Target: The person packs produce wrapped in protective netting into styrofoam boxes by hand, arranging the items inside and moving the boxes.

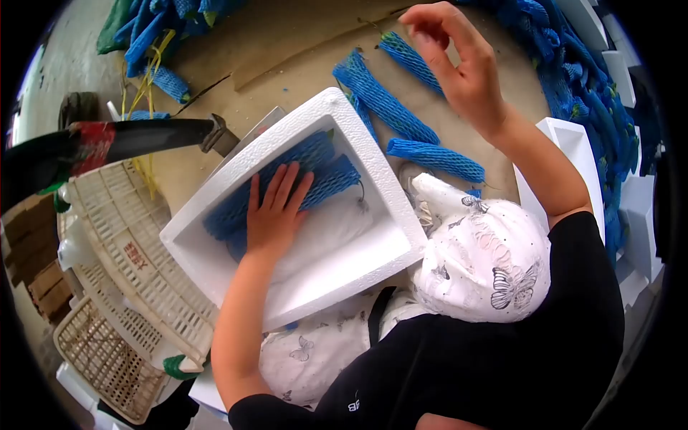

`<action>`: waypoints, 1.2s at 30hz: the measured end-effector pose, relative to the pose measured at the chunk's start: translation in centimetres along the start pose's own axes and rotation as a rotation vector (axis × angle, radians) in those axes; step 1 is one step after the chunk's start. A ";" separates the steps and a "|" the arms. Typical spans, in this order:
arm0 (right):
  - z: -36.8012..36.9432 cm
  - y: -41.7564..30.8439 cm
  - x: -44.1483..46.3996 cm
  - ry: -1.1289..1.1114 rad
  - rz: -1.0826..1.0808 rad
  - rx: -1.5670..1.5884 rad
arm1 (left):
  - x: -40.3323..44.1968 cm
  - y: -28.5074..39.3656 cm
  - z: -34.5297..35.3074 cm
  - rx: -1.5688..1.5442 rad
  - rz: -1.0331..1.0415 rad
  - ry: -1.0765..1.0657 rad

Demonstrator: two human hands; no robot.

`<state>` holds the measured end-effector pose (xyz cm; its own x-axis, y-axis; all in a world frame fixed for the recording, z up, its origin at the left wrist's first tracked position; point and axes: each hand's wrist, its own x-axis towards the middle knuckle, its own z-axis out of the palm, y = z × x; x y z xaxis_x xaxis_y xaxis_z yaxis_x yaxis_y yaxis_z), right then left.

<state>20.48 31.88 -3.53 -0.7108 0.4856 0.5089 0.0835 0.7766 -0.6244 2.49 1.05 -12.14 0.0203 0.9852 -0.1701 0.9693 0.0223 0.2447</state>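
Observation:
A white foam box (pixel 380 154) stands tilted before me, with several blue foam-net-sleeved pieces (pixel 333 175) and a clear plastic liner (pixel 322 233) inside. My left hand (pixel 276 215) lies flat on these pieces, its fingers spread. At the upper right, my right hand (pixel 459 61) is raised with bent fingers apart from the thumb, and nothing shows in it. Nearest to it is a blue-netted piece (pixel 408 57) on the floor. Another long netted piece (pixel 383 100) and a shorter one (pixel 437 159) lie between that hand and the box. What the nets wrap is mostly hidden.
Cream plastic crates (pixel 122 222) stand at the left, beneath a black bar (pixel 158 134) with red tape. A large heap of blue-netted pieces (pixel 588 122) runs down the right side, beside another white foam box (pixel 570 154). More netted pieces (pixel 168 82) lie at the upper left.

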 end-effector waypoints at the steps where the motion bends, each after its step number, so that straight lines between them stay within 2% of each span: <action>1: -0.7 2.5 -2.3 -0.095 0.101 -0.153 | -0.6 0.2 0.0 0.040 -0.042 0.043; 2: -0.7 4.6 -5.0 -0.193 0.193 -0.300 | -0.7 0.2 0.1 0.051 -0.071 0.055; 4: 0.4 5.8 -12.3 -0.622 0.298 -0.303 | 0.3 0.2 0.1 0.101 -0.115 0.065; 5: 1.0 5.5 -15.4 -0.893 0.398 -0.356 | 0.4 0.2 0.0 0.160 -0.171 0.068; 6: 1.3 4.2 -17.0 -1.064 0.566 -0.386 | 0.4 0.2 0.0 0.126 -0.178 0.048; 7: 1.2 4.3 -18.4 -1.064 0.577 -0.375 | 0.2 0.0 -0.1 0.128 -0.170 0.035; 9: 0.4 4.6 -20.0 -0.793 0.561 -0.284 | -0.6 -0.4 -0.3 0.049 -0.112 -0.037; 10: 0.0 4.6 -20.6 -0.852 0.807 -0.340 | -0.9 -0.6 -0.3 0.055 -0.103 -0.044; 11: -0.4 5.2 -21.5 -0.843 0.818 -0.334 | -1.3 -0.9 -0.4 0.048 -0.088 -0.081; 13: -1.4 7.6 -23.1 -0.547 0.393 -0.261 | -1.6 -1.1 -0.6 0.052 -0.064 -0.102; 15: -1.8 6.6 -18.8 -0.465 0.454 -0.249 | -1.9 -1.0 -0.7 0.061 -0.083 -0.121; 17: -1.7 6.7 -15.5 -0.328 0.471 -0.390 | -2.1 -0.7 -1.2 0.063 -0.094 -0.146; 18: -0.7 7.7 -14.9 -0.320 0.497 -0.436 | -2.5 -1.0 -1.0 0.080 -0.077 -0.147; 19: 0.9 9.4 -15.1 -0.284 0.435 -0.508 | -2.2 -1.3 -0.8 0.099 -0.060 -0.146; 21: 4.2 9.8 -14.6 -0.482 0.435 -0.498 | -2.4 -1.1 -1.3 0.077 -0.089 -0.159; 23: 6.6 8.8 -15.2 -0.668 0.442 -0.694 | -3.5 -0.5 -1.9 0.025 -0.127 -0.183; 24: 7.0 7.8 -15.6 -0.679 0.392 -0.789 | -4.1 -0.4 -2.0 0.029 -0.171 -0.171; 25: 7.4 8.5 -16.5 -0.596 0.349 -0.763 | -4.5 -0.4 -2.0 0.035 -0.206 -0.181; 26: 7.3 9.4 -16.5 -0.562 0.411 -0.676 | -4.1 0.1 -3.1 0.003 -0.235 -0.207; 27: 7.1 9.8 -16.7 -0.556 0.507 -0.684 | -4.9 0.1 -2.3 0.020 -0.205 -0.131; 29: 6.8 12.2 -16.6 -0.545 0.553 -0.603 | -4.2 1.6 -2.4 0.069 -0.159 0.129; 30: 6.3 12.3 -16.0 -0.561 0.610 -0.431 | -4.1 2.4 -1.9 -0.031 -0.097 0.226; 31: 5.2 12.3 -14.9 -0.569 0.677 -0.272 | -3.8 3.3 -2.3 -0.068 -0.035 0.210; 32: 4.3 12.5 -14.4 -0.502 0.611 -0.087 | -3.6 4.4 -2.6 -0.262 -0.180 -0.007; 33: 3.6 12.3 -14.0 -0.446 0.544 0.098 | -4.2 4.4 -1.3 -0.377 -0.308 0.104; 35: 0.3 10.2 -12.4 -0.305 0.598 0.431 | -4.9 3.7 -0.8 -0.363 -0.205 0.128; 36: -1.3 8.7 -10.5 -0.308 0.492 0.417 | -4.5 3.8 -3.0 -0.288 -0.251 -0.118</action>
<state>29.56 34.09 -13.55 -0.8296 0.5568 -0.0425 0.2152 0.2486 -0.9444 5.35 -2.80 -7.53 -0.1641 0.9173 -0.3629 0.8400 0.3228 0.4361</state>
